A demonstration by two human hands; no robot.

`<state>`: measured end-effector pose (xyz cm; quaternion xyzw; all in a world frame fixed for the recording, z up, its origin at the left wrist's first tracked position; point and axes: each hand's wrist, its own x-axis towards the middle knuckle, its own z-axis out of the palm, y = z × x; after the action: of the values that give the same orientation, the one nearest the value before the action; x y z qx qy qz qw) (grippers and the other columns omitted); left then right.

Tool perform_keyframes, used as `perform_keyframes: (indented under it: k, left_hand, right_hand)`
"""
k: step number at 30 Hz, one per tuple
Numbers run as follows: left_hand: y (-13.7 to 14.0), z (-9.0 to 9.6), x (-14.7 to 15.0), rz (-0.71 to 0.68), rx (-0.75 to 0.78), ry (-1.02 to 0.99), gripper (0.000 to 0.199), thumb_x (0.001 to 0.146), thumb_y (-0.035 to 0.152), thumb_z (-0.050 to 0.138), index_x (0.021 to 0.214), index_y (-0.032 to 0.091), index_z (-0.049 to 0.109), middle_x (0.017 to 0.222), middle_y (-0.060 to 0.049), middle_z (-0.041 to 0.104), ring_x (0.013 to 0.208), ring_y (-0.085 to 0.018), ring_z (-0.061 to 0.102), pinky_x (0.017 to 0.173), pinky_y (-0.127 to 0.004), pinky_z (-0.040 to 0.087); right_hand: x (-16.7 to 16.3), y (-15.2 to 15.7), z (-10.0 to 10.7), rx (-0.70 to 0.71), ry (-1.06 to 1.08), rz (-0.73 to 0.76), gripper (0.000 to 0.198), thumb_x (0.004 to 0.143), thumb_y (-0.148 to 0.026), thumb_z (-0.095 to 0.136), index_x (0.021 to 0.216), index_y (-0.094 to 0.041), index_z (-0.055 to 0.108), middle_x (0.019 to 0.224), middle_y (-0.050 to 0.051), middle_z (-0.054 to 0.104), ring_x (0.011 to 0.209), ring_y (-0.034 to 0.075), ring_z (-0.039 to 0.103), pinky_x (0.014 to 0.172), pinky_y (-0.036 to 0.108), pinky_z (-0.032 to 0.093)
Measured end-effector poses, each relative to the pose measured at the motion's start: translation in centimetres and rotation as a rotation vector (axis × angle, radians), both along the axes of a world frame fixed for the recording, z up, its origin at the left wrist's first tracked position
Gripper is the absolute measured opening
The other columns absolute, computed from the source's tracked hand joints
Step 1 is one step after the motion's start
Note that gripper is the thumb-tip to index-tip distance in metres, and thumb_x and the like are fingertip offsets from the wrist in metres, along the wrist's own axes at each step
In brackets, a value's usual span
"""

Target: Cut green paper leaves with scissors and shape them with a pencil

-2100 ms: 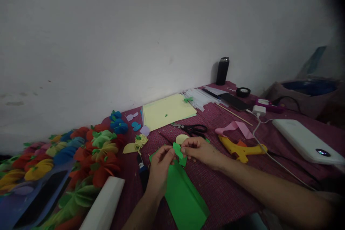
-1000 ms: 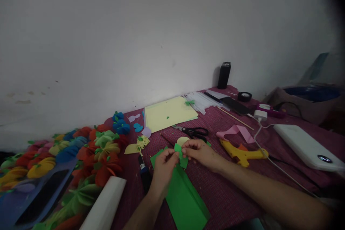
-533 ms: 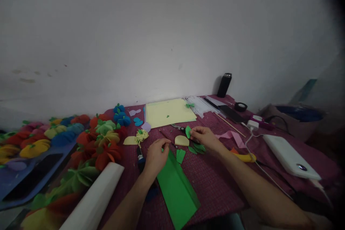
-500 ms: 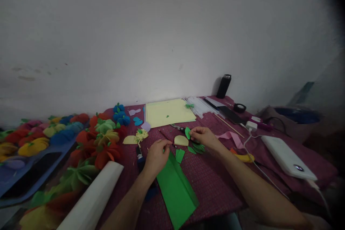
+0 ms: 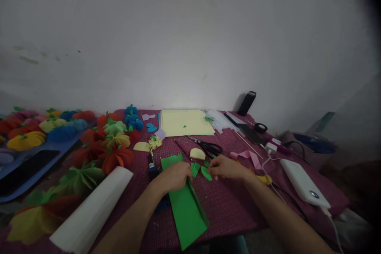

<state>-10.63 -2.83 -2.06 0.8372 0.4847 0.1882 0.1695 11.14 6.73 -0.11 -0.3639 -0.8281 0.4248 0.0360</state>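
Note:
My left hand (image 5: 177,175) lies over the folded green paper sheet (image 5: 187,216), its fingers curled together. Whatever those fingertips hold, if anything, is hidden. Just beyond them is a small green paper piece (image 5: 195,169). My right hand (image 5: 228,168) pinches a green paper leaf (image 5: 206,173) by its right edge, low over the cloth. More cut green leaves lie partly hidden behind that hand. Black-handled scissors (image 5: 210,147) rest behind it, beside a pale yellow half-round paper (image 5: 197,153).
Colourful paper pumpkins (image 5: 116,141) crowd the left side near a white paper roll (image 5: 93,210). Yellow sheets (image 5: 186,123) lie by the wall. To the right are a pink ribbon (image 5: 248,156), a white power bank (image 5: 305,184) with cables, and a black bottle (image 5: 247,103).
My right hand has come down toward me with the green leaf, uncovering the scissors' handles. My left hand has slid nearer along the green sheet, whose far end now shows. The view has shifted slightly.

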Motion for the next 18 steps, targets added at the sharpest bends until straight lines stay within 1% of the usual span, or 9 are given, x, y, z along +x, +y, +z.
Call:
perform_keyframes:
  k: [3, 5, 7, 9, 10, 12, 14, 16, 18]
  left_hand:
    - [-0.1, 0.1, 0.0, -0.002, -0.011, 0.002, 0.041, 0.063, -0.001, 0.044, 0.079, 0.021, 0.074, 0.086, -0.006, 0.071, 0.083, -0.021, 0.063, 0.076, -0.028, 0.045]
    - [0.0, 0.2, 0.0, -0.003, -0.020, 0.003, 0.041, 0.063, -0.001, 0.043, 0.079, 0.021, 0.074, 0.086, -0.006, 0.071, 0.084, -0.021, 0.063, 0.078, -0.028, 0.045]
    - [0.0, 0.2, -0.1, -0.008, -0.029, 0.004, 0.042, 0.063, -0.001, 0.043, 0.081, 0.021, 0.074, 0.087, -0.006, 0.071, 0.085, -0.021, 0.063, 0.079, -0.028, 0.045]
    - [0.0, 0.2, -0.2, -0.016, -0.039, 0.006, 0.045, 0.062, -0.002, 0.042, 0.084, 0.021, 0.074, 0.089, -0.006, 0.070, 0.086, -0.020, 0.063, 0.080, -0.028, 0.044]
    - [0.0, 0.2, -0.2, -0.019, -0.045, 0.008, 0.046, 0.062, -0.002, 0.041, 0.085, 0.021, 0.074, 0.091, -0.006, 0.070, 0.086, -0.020, 0.063, 0.080, -0.027, 0.044]
    - [0.0, 0.4, -0.3, -0.024, -0.058, 0.013, 0.048, 0.061, -0.003, 0.040, 0.086, 0.021, 0.074, 0.093, -0.005, 0.070, 0.087, -0.019, 0.063, 0.079, -0.026, 0.044]
    - [-0.1, 0.6, -0.2, -0.030, -0.069, 0.019, 0.049, 0.061, -0.003, 0.039, 0.086, 0.021, 0.073, 0.093, -0.005, 0.070, 0.087, -0.019, 0.063, 0.079, -0.026, 0.044]
    - [-0.1, 0.9, -0.1, -0.035, -0.080, 0.030, 0.049, 0.060, -0.004, 0.039, 0.086, 0.020, 0.073, 0.092, -0.005, 0.069, 0.086, -0.019, 0.062, 0.078, -0.027, 0.045]
    - [-0.1, 1.3, 0.1, -0.029, -0.091, 0.042, 0.048, 0.061, -0.004, 0.038, 0.086, 0.019, 0.073, 0.092, -0.005, 0.069, 0.086, -0.019, 0.062, 0.077, -0.028, 0.045]
  right_hand:
    - [0.2, -0.4, 0.0, 0.077, -0.072, 0.086, 0.022, 0.070, -0.025, 0.060, 0.051, -0.016, 0.064, 0.045, -0.001, 0.058, 0.040, 0.009, 0.043, 0.040, 0.020, 0.028]
    - [0.2, -0.3, 0.3, 0.178, -0.090, 0.094, 0.023, 0.072, -0.027, 0.060, 0.053, -0.016, 0.065, 0.046, 0.000, 0.059, 0.041, 0.011, 0.045, 0.042, 0.022, 0.029]
    - [-0.1, 0.1, 0.9, 0.306, -0.071, 0.076, 0.022, 0.078, -0.028, 0.055, 0.067, -0.016, 0.069, 0.059, 0.003, 0.065, 0.051, 0.014, 0.053, 0.048, 0.024, 0.034]
    - [-0.7, 0.5, 1.3, 0.416, -0.031, 0.090, 0.020, 0.082, -0.024, 0.051, 0.085, -0.018, 0.070, 0.079, 0.006, 0.069, 0.071, 0.018, 0.059, 0.062, 0.027, 0.040]
    - [-1.1, 0.6, 1.5, 0.442, -0.011, 0.123, 0.020, 0.082, -0.021, 0.053, 0.090, -0.020, 0.070, 0.088, 0.007, 0.069, 0.081, 0.019, 0.060, 0.072, 0.029, 0.041]
    - [-2.0, 0.9, 1.4, 0.505, 0.017, 0.272, 0.022, 0.079, -0.014, 0.057, 0.095, -0.022, 0.070, 0.102, 0.006, 0.068, 0.099, 0.020, 0.057, 0.088, 0.030, 0.038]
    - [-2.8, 1.0, 1.0, 0.656, 0.019, 0.486, 0.024, 0.078, -0.010, 0.059, 0.096, -0.021, 0.069, 0.107, 0.005, 0.067, 0.107, 0.020, 0.054, 0.094, 0.031, 0.036]
    - [-3.3, 1.2, 0.3, 0.808, 0.004, 0.641, 0.019, 0.081, -0.010, 0.057, 0.093, -0.019, 0.069, 0.102, 0.006, 0.068, 0.105, 0.020, 0.054, 0.093, 0.032, 0.038]
    - [-3.6, 1.4, -0.5, 0.868, -0.011, 0.677, 0.014, 0.084, -0.013, 0.055, 0.086, -0.017, 0.069, 0.093, 0.006, 0.069, 0.097, 0.019, 0.057, 0.091, 0.032, 0.040]
